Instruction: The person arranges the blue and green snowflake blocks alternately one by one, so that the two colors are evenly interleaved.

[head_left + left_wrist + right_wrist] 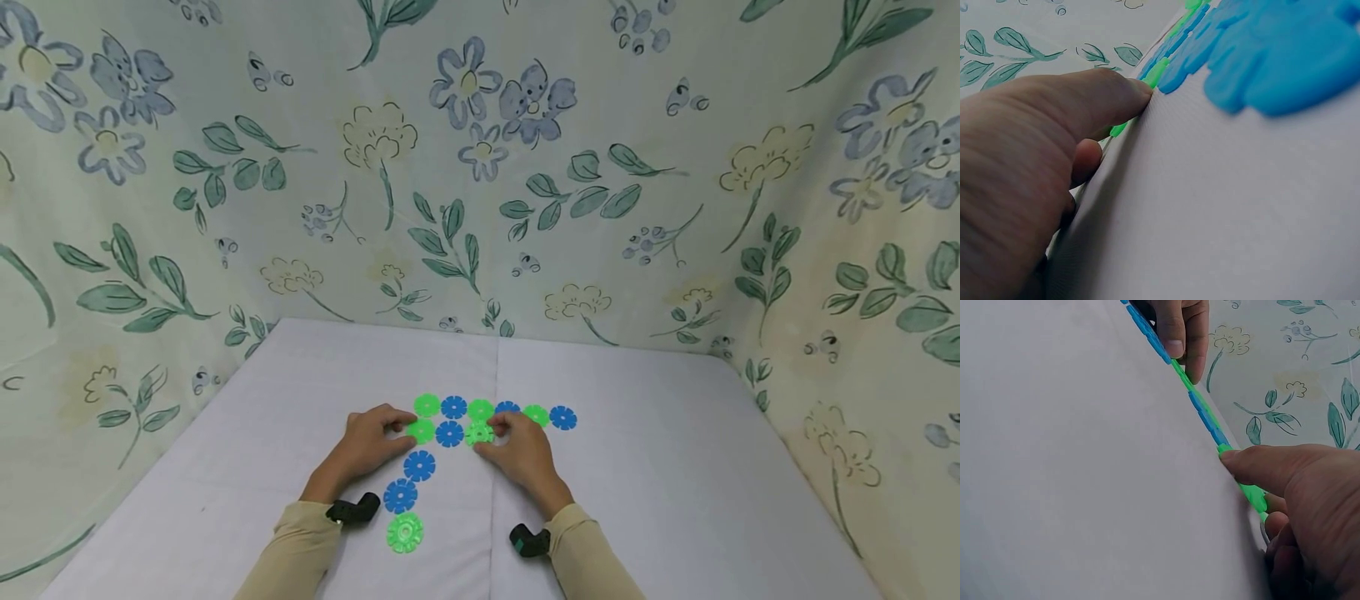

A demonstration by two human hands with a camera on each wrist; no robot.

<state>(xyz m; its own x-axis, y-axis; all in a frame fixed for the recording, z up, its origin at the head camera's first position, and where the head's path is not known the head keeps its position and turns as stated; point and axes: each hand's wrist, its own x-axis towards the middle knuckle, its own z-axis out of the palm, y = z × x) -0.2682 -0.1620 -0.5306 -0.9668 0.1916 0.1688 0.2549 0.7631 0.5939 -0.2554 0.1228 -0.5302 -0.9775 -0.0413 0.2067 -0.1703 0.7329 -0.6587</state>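
My left hand pinches a green notched plastic disc at the left end of a short row, thumb at the near edge and forefinger at the far edge. At that row's right end my right hand holds another green disc by its edges. Between them lies a blue notched disc. The right wrist view shows the right thumb and fingers about the green disc, with the left hand beyond. Close to the left thumb, a blue disc looms large in the left wrist view.
Behind the short row runs a longer one of alternating green and blue discs, ending at a blue disc. Toward me trail two blue discs, one the lower blue disc, and a green disc. All lie on a white-covered table before a floral curtain.
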